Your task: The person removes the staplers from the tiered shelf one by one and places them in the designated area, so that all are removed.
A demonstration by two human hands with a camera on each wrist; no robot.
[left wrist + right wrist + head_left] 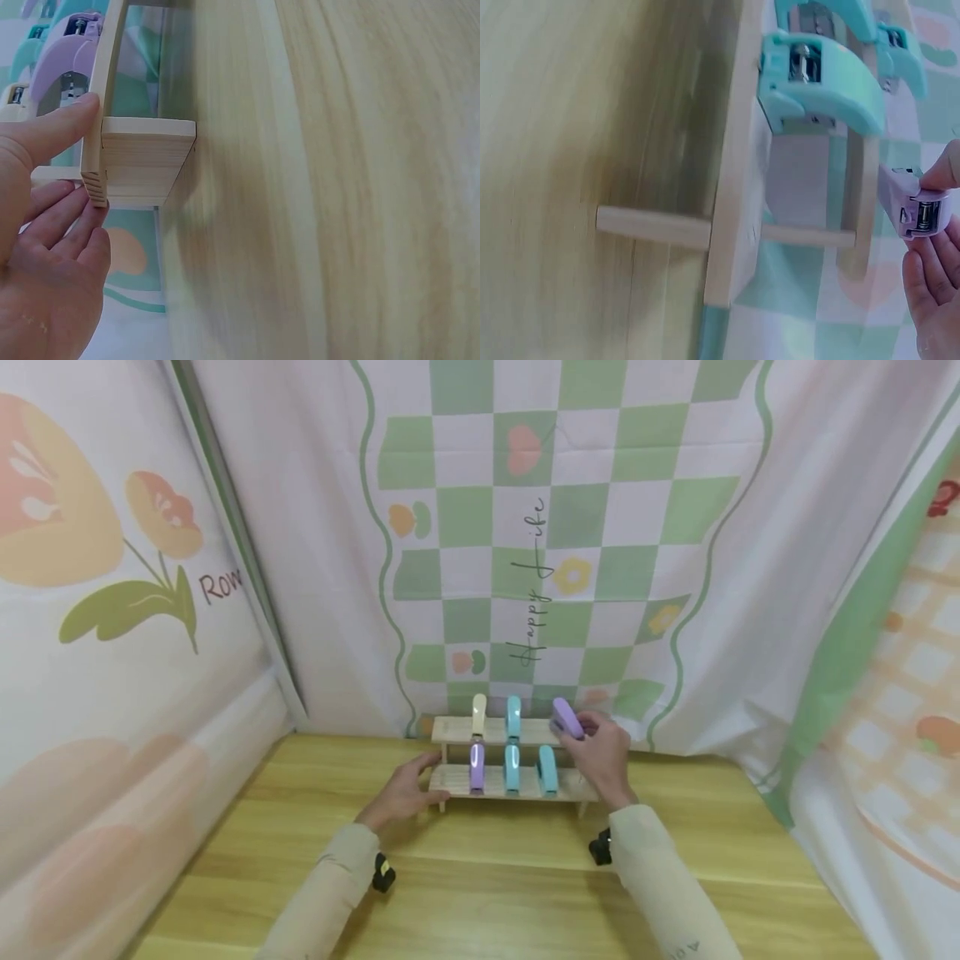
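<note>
A two-tier wooden rack (573,787) stands on the table with small staplers upright on both tiers. On the upper tier are a cream stapler (478,714) and a teal stapler (513,717). The lower tier bears a purple stapler (477,766) and two teal ones, the right one (548,770) slightly tilted. My right hand (603,753) pinches another purple stapler (913,206) between thumb and fingers, at the right end of the upper tier. At the rack's left end, my left hand (402,790) grips the lower board, thumb on one face and fingers on the other.
The wooden table (480,893) stretches in front of the rack. Close behind it hangs a green-and-white checked cloth (525,568). Printed curtains (97,710) flank the left and right sides. Each wrist wears a small black camera (383,873).
</note>
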